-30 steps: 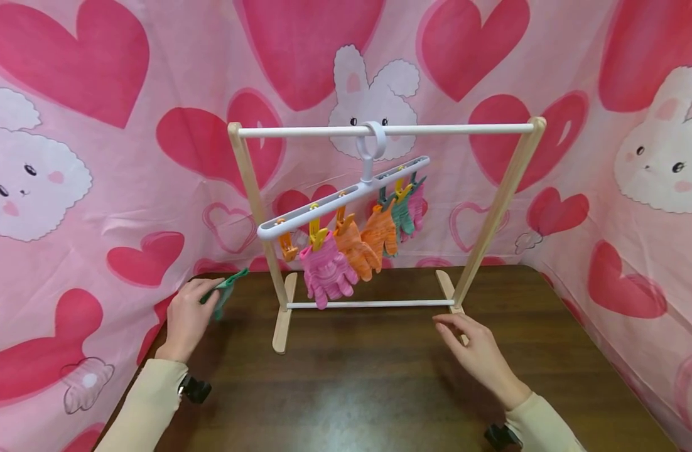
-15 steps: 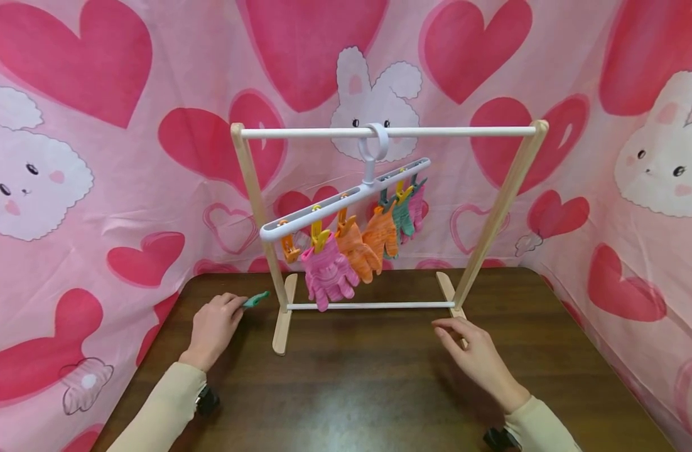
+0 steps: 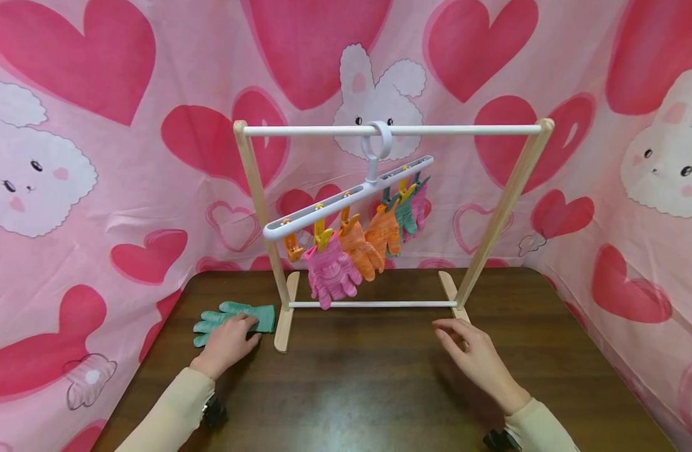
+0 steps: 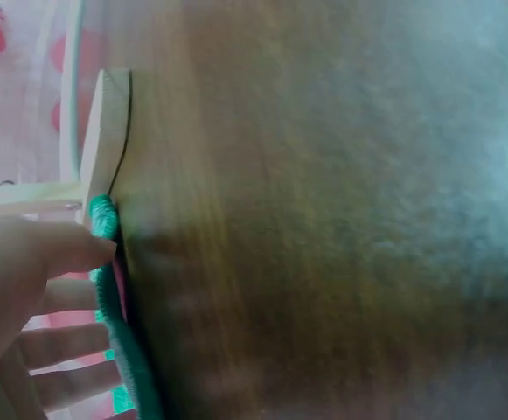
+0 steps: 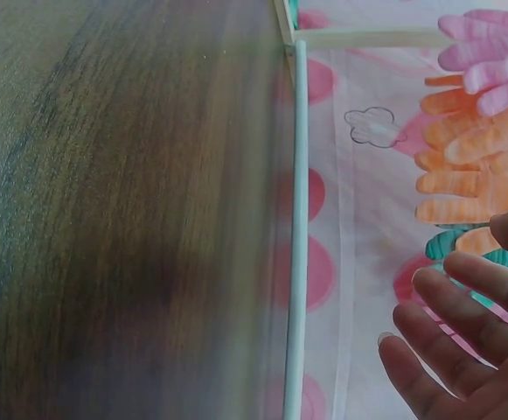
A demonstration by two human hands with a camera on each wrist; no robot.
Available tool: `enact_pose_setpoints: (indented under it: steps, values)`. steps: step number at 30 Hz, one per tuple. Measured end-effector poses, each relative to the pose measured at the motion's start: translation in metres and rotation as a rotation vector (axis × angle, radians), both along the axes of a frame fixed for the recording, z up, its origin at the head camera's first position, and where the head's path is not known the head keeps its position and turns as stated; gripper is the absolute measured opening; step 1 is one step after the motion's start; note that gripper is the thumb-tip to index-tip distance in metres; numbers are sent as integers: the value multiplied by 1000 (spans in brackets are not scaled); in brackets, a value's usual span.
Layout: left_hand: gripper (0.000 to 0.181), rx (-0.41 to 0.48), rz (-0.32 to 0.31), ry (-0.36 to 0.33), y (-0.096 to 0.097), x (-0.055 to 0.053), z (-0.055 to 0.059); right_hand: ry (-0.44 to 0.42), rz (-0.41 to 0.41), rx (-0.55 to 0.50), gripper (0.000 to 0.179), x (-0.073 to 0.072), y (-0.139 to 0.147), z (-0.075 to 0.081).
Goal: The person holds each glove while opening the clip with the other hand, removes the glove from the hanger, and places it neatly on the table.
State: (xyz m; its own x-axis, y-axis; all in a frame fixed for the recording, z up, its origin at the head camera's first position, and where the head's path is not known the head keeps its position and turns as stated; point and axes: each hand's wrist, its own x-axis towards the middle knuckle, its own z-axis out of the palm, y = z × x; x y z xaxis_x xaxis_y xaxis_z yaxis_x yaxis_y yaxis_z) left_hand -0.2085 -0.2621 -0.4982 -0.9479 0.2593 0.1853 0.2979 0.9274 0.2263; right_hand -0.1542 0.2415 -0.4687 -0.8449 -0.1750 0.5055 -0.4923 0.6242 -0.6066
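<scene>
A green knitted glove (image 3: 235, 308) lies flat on the table at the left, cuff toward the rack's left foot. My left hand (image 3: 227, 345) rests on it near the cuff; in the left wrist view the fingers (image 4: 72, 341) are loosely extended against the glove's edge. My right hand (image 3: 476, 355) hovers by the rack's right foot, holding nothing, its fingers relaxed. A pale hanger (image 3: 318, 213) hangs from the rack's top bar. Clipped to it are a pink glove (image 3: 333, 273), orange gloves (image 3: 360, 251), a green glove (image 3: 405, 215) and a farther pink glove (image 3: 418, 204).
An orange clip (image 3: 292, 248) at the hanger's near end holds nothing. The wooden rack (image 3: 495, 216) stands on the brown table (image 3: 368, 389), with a white lower rod (image 3: 374, 304) between its feet. A pink cloth (image 3: 210, 56) with hearts and rabbits surrounds the table.
My left hand has moved right and lowered the green glove, which now lies spread on the table instead of between its fingers. The right hand has stayed almost still.
</scene>
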Motion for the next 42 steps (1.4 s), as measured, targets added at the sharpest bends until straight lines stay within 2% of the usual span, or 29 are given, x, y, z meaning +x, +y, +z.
enact_pose_setpoints:
  steps: [4,7,10,19,24,33,38,42]
  values:
    - [26,32,-19,-14,0,0,4,-10,4,1,17,0,0,0]
    - [21,35,-39,10,1,1,5,-14,7,2,18,1,-1,0]
    - [27,21,-50,39,1,4,4,-17,7,4,19,1,-2,0]
    - [27,30,-47,122,0,6,-4,-26,7,11,19,2,-2,0]
    - [25,30,-34,114,-1,6,-5,-25,10,11,19,2,-2,0]
    - [21,-35,-14,100,-3,6,-4,-29,11,14,17,0,-3,1]
    - [24,-37,-31,150,0,7,-2,-11,24,5,17,-2,-5,4]
    - [26,5,-59,206,6,8,2,1,28,-6,17,-2,-9,6]
